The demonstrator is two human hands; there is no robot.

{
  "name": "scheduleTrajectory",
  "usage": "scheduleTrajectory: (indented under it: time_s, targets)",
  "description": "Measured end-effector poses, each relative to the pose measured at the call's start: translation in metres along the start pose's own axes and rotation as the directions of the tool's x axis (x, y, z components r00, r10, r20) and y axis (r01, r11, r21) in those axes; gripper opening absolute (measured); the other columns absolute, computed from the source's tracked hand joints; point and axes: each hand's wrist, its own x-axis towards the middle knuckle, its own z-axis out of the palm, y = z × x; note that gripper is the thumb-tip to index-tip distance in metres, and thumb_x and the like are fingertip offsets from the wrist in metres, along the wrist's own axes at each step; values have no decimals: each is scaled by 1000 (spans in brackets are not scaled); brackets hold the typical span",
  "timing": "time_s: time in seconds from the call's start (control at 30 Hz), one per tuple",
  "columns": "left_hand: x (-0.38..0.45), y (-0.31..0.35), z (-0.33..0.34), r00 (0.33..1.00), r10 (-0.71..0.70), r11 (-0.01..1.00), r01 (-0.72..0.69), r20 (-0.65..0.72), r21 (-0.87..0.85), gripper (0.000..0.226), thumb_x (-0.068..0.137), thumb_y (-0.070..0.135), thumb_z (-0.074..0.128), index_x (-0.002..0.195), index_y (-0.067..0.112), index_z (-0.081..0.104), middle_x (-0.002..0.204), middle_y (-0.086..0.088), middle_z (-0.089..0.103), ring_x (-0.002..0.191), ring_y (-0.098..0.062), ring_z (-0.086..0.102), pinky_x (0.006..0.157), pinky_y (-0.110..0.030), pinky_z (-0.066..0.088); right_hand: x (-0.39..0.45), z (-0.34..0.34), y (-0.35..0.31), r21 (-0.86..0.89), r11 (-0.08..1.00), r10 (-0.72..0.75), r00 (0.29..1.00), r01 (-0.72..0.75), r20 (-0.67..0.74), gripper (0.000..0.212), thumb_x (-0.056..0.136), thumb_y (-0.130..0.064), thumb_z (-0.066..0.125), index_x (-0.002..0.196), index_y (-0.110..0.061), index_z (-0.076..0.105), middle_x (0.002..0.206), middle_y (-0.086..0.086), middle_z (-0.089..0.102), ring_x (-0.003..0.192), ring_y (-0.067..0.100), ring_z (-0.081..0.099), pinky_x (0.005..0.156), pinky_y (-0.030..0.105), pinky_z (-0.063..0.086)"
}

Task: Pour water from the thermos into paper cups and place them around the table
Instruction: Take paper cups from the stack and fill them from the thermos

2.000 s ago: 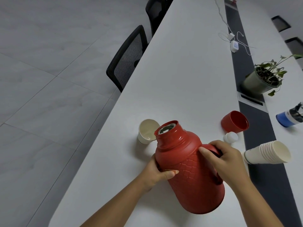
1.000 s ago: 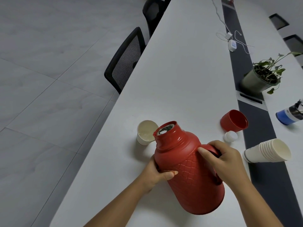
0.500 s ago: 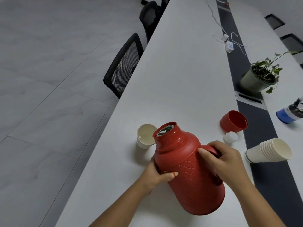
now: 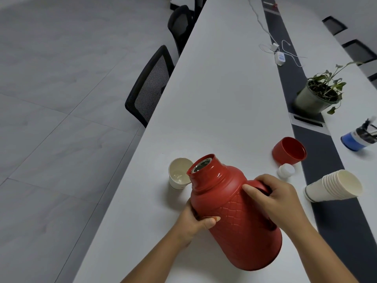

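Note:
A red thermos (image 4: pixel 234 217) with its mouth uncovered is tilted to the left, its mouth over a white paper cup (image 4: pixel 179 173) that stands on the white table (image 4: pixel 214 99). Liquid shows in the bottom of the cup. My right hand (image 4: pixel 273 197) grips the thermos handle. My left hand (image 4: pixel 193 220) holds the thermos body from the left side, thumb on its front. A stack of several paper cups (image 4: pixel 334 187) lies on its side to the right.
The red thermos cap (image 4: pixel 289 151) and a white stopper (image 4: pixel 285 170) lie right of the thermos. Farther right are a potted plant (image 4: pixel 318 94), a blue-and-black bottle (image 4: pixel 359 136) and a charger with cables (image 4: pixel 279 56). Black chairs (image 4: pixel 149 86) stand along the table's left edge.
The thermos stays tilted over the cup in both hands; liquid now shows in the cup's bottom. The view has shifted slightly.

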Motion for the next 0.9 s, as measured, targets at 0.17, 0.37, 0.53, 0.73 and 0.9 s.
scheduleTrajectory:
  time_s: [0.17, 0.37, 0.53, 0.73, 0.9]
  targets:
    - [-1, 0, 3, 1000, -7, 1000, 7, -5, -29, 103, 29, 51, 88, 114, 12, 46, 104, -2, 64, 92, -6, 66, 76, -20, 52, 1, 0, -2, -26, 1000, 5, 1000, -4, 6, 16, 74, -24, 69, 69, -11, 62, 62, 3, 61, 63, 17, 56, 60, 34, 45]
    - [-1, -2, 2, 1000, -23, 999, 23, -2, -22, 99, 34, 41, 88, 118, 8, 44, 103, 0, 65, 91, -5, 66, 76, -20, 52, 0, 1, -3, -17, 1000, 13, 1000, -13, 10, 16, 73, -24, 69, 64, -21, 57, 60, -1, 60, 62, 15, 56, 60, 32, 45]
    - [-3, -4, 2, 1000, -29, 999, 29, -8, -26, 74, 44, 30, 77, 110, 16, 45, 108, -4, 62, 92, -5, 65, 77, -20, 52, -1, 0, -3, -9, 1000, 16, 1000, -15, 12, 18, 73, -23, 70, 62, -25, 56, 60, -3, 60, 62, 15, 56, 60, 33, 45]
    - [-4, -2, 3, 1000, -26, 999, 26, -3, -18, 78, 41, 32, 81, 108, 17, 45, 105, -2, 63, 90, -3, 66, 76, -20, 52, -2, 1, -4, 3, 1000, 17, 1000, -17, 9, 21, 74, -22, 70, 61, -28, 54, 60, -3, 59, 63, 15, 56, 61, 35, 45]
    - [-6, 5, 3, 1000, -20, 1000, 20, 0, -4, 75, 42, 29, 77, 109, 18, 44, 107, -1, 62, 89, -2, 66, 73, -17, 52, -5, 0, -1, 46, 999, -4, 1000, 5, -13, 25, 72, -19, 71, 61, -31, 53, 60, -5, 59, 62, 16, 56, 60, 32, 46]
